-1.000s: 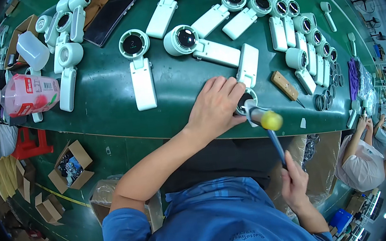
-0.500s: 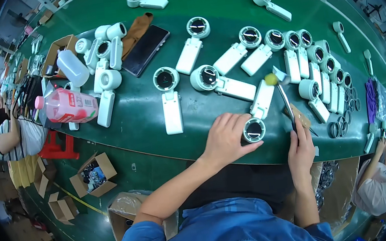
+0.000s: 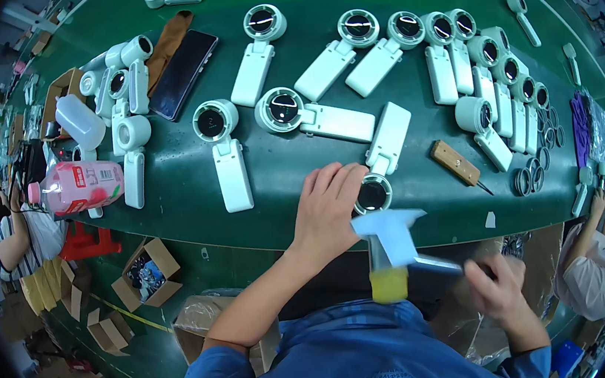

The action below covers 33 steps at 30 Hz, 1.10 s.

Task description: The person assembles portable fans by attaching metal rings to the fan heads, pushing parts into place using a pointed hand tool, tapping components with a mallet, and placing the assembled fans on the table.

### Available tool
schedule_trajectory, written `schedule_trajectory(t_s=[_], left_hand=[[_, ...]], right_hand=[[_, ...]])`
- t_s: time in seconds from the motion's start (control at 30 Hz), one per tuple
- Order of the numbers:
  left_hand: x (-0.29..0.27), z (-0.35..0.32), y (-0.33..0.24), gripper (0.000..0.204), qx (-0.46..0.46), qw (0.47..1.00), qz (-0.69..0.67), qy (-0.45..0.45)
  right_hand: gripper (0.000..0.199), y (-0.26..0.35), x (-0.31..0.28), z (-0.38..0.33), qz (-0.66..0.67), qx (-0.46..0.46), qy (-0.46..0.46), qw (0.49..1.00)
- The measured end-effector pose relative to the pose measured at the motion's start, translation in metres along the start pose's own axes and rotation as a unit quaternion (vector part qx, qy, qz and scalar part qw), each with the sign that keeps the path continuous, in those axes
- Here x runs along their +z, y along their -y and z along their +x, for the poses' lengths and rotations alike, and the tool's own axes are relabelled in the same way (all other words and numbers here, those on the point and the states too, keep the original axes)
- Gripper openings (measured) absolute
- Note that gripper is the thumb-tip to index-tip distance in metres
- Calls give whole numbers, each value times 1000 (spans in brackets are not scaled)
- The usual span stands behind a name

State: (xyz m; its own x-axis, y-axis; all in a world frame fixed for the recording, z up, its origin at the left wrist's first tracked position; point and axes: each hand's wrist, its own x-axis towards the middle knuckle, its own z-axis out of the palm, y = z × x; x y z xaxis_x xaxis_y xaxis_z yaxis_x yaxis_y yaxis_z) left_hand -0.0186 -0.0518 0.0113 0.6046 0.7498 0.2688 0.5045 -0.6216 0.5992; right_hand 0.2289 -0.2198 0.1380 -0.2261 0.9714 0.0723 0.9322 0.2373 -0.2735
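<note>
My left hand [image 3: 329, 208] grips the round head of a white handheld fan [image 3: 389, 134] at the table's front edge. The fan's dark disc faces up beside my thumb, and its handle points away from me. A mallet [image 3: 438, 263] is in my closed right hand [image 3: 499, 286], which is smeared by motion. Its metal handle points left, and its head, with a yellow end and a pale blue flap or wrap, hangs over the near side of the fan head. Beyond my left hand lies another white fan [image 3: 339, 121], with its disc up.
Several more white fans [image 3: 442, 72] lie across the green table, bunched at right and left. Dark rings [image 3: 523, 180] and a wooden-handled tool [image 3: 456, 162] lie at right. A phone [image 3: 185, 74], a pink bottle [image 3: 82, 186] and a translucent bottle [image 3: 80, 123] are at left. Co-workers sit at both sides.
My right hand has swung the mallet from beyond the fan head back toward my body. My left hand still grips the fan. The whole view has shifted a little.
</note>
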Motion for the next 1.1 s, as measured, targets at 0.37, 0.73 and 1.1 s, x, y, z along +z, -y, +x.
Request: schedule_trajectory(t_s=[0.37, 0.73, 1.1], left_hand=[[0, -1, -4, 64, 1, 1000, -15, -12], [0, 5, -1, 61, 22, 998, -22, -62], [2, -4, 0, 63, 18, 999, -26, -43]], right_hand=[[51, -7, 9, 8, 4, 36, 41, 999], [47, -7, 18, 8, 44, -17, -110, 993], [45, -7, 7, 25, 417, 343, 82, 838]])
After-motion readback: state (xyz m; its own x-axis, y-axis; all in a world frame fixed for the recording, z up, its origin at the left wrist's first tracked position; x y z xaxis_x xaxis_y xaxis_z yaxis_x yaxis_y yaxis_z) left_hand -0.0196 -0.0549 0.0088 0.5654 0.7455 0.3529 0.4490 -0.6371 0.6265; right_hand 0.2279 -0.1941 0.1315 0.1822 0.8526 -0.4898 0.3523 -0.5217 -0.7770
